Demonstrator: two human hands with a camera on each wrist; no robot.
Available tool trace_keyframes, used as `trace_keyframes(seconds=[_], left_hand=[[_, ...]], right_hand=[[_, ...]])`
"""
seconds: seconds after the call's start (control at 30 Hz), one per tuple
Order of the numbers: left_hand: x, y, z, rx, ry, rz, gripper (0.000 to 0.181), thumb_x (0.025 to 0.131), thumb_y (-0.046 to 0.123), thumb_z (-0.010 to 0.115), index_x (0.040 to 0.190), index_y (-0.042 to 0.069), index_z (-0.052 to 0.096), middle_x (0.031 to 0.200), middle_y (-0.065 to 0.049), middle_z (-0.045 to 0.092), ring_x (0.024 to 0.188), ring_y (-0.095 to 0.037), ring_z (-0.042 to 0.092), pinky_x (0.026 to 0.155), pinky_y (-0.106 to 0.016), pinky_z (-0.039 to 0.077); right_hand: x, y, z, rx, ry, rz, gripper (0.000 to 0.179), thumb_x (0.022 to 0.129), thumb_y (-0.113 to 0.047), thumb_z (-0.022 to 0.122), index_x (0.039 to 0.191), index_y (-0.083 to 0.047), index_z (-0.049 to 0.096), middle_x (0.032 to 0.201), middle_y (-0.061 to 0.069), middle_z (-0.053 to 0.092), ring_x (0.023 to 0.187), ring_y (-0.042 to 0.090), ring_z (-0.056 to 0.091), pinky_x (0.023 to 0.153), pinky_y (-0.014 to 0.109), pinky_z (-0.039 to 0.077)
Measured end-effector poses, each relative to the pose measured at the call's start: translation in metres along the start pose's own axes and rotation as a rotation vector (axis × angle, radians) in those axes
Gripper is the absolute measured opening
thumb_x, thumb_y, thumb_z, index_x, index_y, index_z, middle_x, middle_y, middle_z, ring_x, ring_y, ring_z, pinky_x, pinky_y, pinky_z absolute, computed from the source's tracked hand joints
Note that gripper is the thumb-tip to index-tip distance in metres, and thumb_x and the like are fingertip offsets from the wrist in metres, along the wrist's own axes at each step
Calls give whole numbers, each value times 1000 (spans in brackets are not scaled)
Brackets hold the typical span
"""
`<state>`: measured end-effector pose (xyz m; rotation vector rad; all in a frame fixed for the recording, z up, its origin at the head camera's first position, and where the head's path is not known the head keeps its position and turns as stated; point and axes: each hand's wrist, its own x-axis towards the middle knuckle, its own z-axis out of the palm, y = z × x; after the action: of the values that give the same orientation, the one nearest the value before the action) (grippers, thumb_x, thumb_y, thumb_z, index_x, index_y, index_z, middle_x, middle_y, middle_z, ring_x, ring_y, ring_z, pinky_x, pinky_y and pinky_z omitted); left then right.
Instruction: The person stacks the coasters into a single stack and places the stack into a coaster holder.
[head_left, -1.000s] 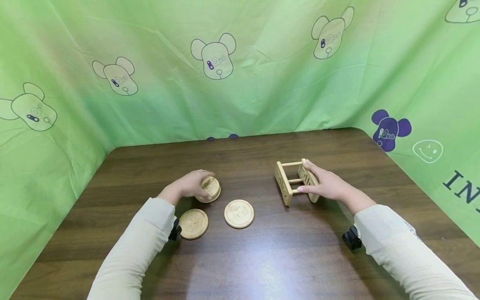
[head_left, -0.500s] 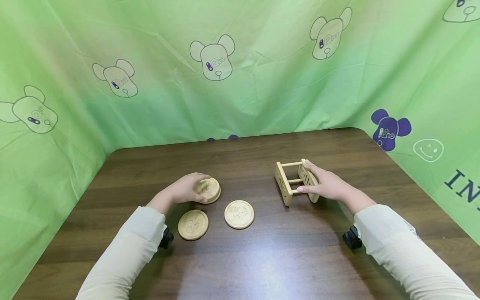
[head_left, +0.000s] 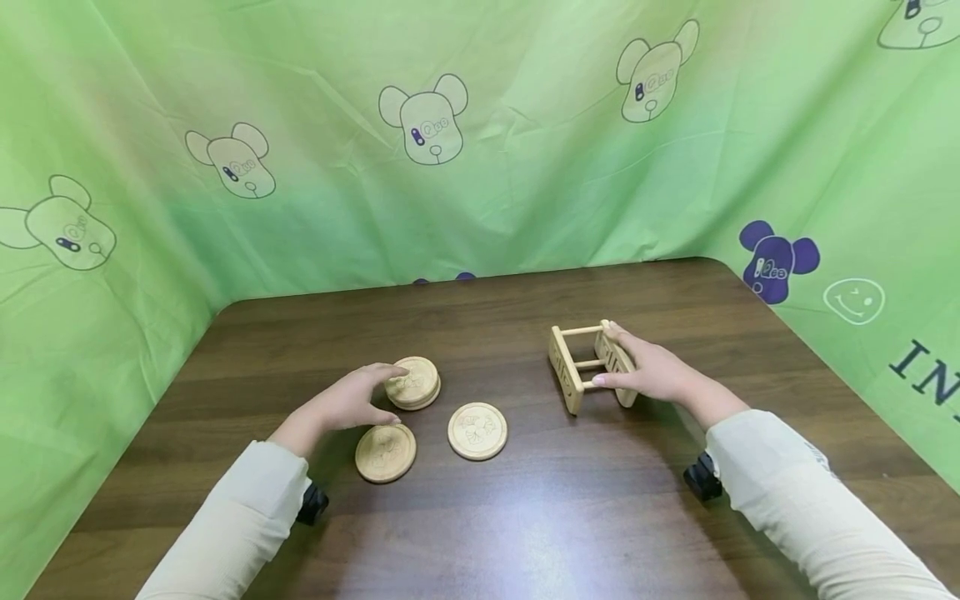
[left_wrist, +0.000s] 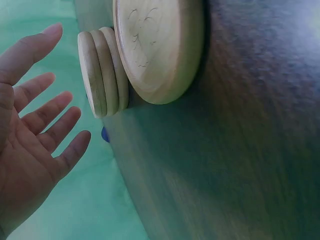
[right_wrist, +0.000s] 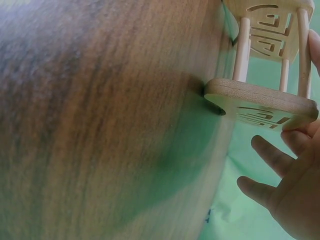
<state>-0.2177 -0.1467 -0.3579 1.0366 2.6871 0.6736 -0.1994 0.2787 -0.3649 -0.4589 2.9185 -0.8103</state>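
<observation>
Bracing wooden rack [head_left: 566, 373] on worktop [head_left: 480, 525], well right of coaster stack [head_left: 415, 380], pinching its right side between thumb and fingers of right grip [head_left: 654, 371]. Holding left grip [head_left: 347, 403] spread and unloaded near stack and left loose coaster [head_left: 386, 457], apparently touching neither. Noting right loose coaster [head_left: 477, 431] flat, between left loose coaster and rack. Judging step in hand as positioning among coasters. Next, likely need to bring thumb and fingertips onto one rim, bracing rack meanwhile

Three stacked coasters [head_left: 418, 386] lie near the left hand [head_left: 345, 403], one single coaster [head_left: 385, 457] by its thumb, one outer coaster [head_left: 477, 431] between both hands; the right hand [head_left: 652, 372] grips one rack [head_left: 564, 372].
</observation>
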Motion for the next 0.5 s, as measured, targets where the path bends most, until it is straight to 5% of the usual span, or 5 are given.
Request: trace_keyframes(seconds=[0.5], left_hand=[[-27, 6, 8, 6, -22, 32, 62, 72, 22, 70, 124, 1, 43, 123, -13, 44, 115, -30, 36, 92, -43, 29]], right_hand=[[0, 1, 1, 9, -11, 16, 93, 73, -51, 59, 137, 0, 14, 138, 23, 14, 119, 41, 24, 93, 51, 22]])
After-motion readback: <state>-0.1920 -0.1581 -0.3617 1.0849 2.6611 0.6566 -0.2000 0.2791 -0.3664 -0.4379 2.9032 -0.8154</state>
